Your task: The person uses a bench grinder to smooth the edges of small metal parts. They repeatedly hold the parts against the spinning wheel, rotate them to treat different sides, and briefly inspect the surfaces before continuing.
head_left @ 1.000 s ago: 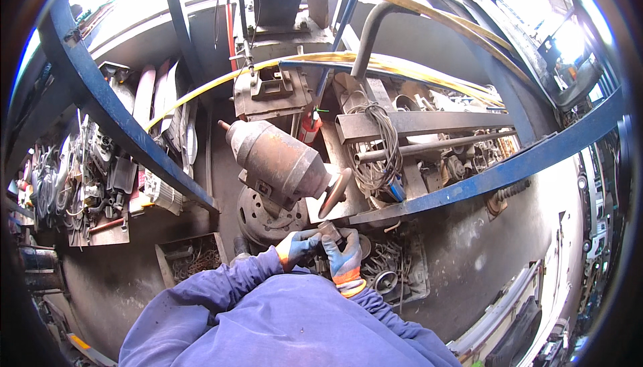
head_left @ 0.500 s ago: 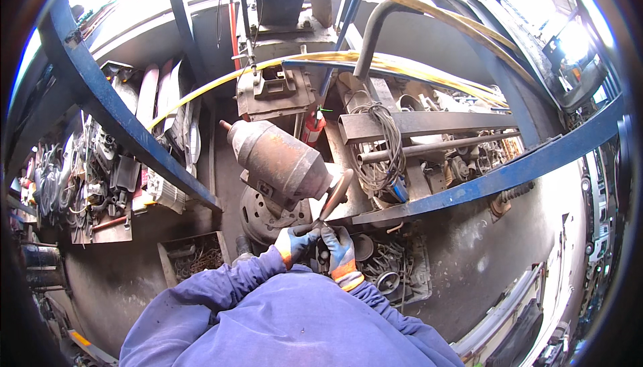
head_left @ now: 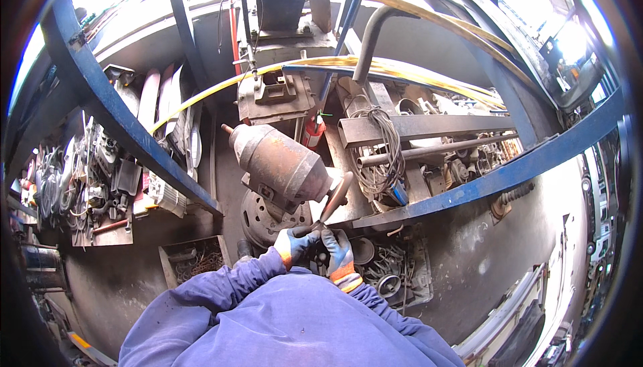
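Both hands wear blue-grey work gloves with orange cuffs, close together in front of a bench grinder (head_left: 284, 165) with a rusty, drum-shaped motor housing. My left hand (head_left: 295, 242) is closed, its fingertips reaching right toward the lower edge of the grinding wheel (head_left: 337, 197). Beside it my right hand (head_left: 337, 249) is closed too, thumb and fingers pinched just under the wheel. Whatever small dark piece sits between the fingertips is mostly hidden by the gloves. Under the motor a round metal wheel rim with holes (head_left: 260, 218) acts as a base.
Low on the left stands a box of chains (head_left: 194, 260). At right, a tray holds loose metal parts (head_left: 402, 270). Blue steel beams (head_left: 462, 196) cross both sides. Coiled cable (head_left: 385, 159) hangs over a steel bar, and a red bottle (head_left: 313, 131) stands behind the grinder.
Both hands keep nearly the same place at the wheel's lower edge. The whole view has shifted very slightly.
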`<state>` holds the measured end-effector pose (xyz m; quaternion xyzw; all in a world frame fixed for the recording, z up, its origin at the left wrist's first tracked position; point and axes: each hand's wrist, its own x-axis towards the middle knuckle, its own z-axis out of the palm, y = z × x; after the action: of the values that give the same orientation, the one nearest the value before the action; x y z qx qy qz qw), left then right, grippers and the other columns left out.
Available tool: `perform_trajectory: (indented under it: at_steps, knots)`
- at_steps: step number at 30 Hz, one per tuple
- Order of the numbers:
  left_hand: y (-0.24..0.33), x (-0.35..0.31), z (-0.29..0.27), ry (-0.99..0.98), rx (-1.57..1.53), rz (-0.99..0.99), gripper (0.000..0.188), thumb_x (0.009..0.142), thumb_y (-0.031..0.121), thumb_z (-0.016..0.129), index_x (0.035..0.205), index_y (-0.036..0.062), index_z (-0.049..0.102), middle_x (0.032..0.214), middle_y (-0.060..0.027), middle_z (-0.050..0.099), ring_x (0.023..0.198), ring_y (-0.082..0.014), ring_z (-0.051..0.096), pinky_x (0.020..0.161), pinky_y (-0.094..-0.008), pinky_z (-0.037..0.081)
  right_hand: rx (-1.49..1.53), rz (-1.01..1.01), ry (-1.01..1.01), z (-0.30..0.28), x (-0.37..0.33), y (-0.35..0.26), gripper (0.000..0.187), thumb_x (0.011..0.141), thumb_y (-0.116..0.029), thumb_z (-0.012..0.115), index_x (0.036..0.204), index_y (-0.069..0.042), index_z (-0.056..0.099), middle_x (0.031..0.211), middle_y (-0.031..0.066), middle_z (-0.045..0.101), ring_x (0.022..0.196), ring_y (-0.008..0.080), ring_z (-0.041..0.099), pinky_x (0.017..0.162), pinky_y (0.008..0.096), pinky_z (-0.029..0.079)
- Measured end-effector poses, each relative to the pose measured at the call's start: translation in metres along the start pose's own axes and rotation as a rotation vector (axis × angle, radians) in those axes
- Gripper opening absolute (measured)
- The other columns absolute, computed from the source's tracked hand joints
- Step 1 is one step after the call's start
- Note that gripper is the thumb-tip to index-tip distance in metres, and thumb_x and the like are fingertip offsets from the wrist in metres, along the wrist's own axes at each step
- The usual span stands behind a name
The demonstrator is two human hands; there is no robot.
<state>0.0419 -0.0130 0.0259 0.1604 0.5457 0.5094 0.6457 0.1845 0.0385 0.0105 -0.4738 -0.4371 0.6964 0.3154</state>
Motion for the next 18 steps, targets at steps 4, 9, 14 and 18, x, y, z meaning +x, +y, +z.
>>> perform_trajectory:
  at_steps: [4, 9, 14, 18]
  knots:
    - [-0.007, 0.006, -0.001, 0.036, 0.064, 0.026, 0.029, 0.093, 0.028, 0.068, 0.107, 0.0026, 0.069, 0.09, -0.0012, 0.068, 0.078, -0.0094, 0.059, 0.068, -0.0266, 0.049, 0.021, 0.019, 0.002, -0.003, 0.0, 0.002, 0.034, 0.091, -0.036, 0.068, 0.1, -0.004, 0.062, 0.088, 0.0029, 0.064, 0.077, 0.0101, 0.056, 0.069, 0.0261, 0.047]
    - [-0.013, 0.01, -0.005, -0.117, -0.005, 0.009, 0.033, 0.094, 0.028, 0.066, 0.116, 0.0034, 0.065, 0.091, -0.0001, 0.068, 0.078, -0.0097, 0.06, 0.068, -0.0265, 0.049, -0.094, -0.164, 0.021, -0.007, -0.007, 0.003, 0.036, 0.09, -0.031, 0.07, 0.107, -0.002, 0.059, 0.093, 0.0044, 0.064, 0.08, 0.0106, 0.058, 0.072, 0.0271, 0.049]
    - [-0.014, 0.009, 0.0, -0.206, -0.131, 0.002, 0.032, 0.096, 0.028, 0.062, 0.119, 0.006, 0.062, 0.093, 0.0012, 0.066, 0.076, -0.0094, 0.059, 0.066, -0.0255, 0.049, -0.181, -0.294, -0.014, -0.011, -0.006, 0.0, 0.043, 0.086, -0.021, 0.076, 0.117, 0.0, 0.055, 0.101, 0.0075, 0.065, 0.088, 0.0128, 0.062, 0.077, 0.0282, 0.052]
    - [-0.035, 0.023, -0.014, -0.186, -0.284, -0.132, 0.03, 0.097, 0.031, 0.061, 0.116, 0.008, 0.061, 0.094, 0.0007, 0.065, 0.078, -0.011, 0.059, 0.067, -0.027, 0.049, -0.132, -0.176, -0.049, -0.024, 0.012, 0.024, 0.045, 0.087, -0.026, 0.075, 0.117, 0.002, 0.055, 0.103, 0.0084, 0.065, 0.087, 0.0131, 0.063, 0.076, 0.028, 0.053]
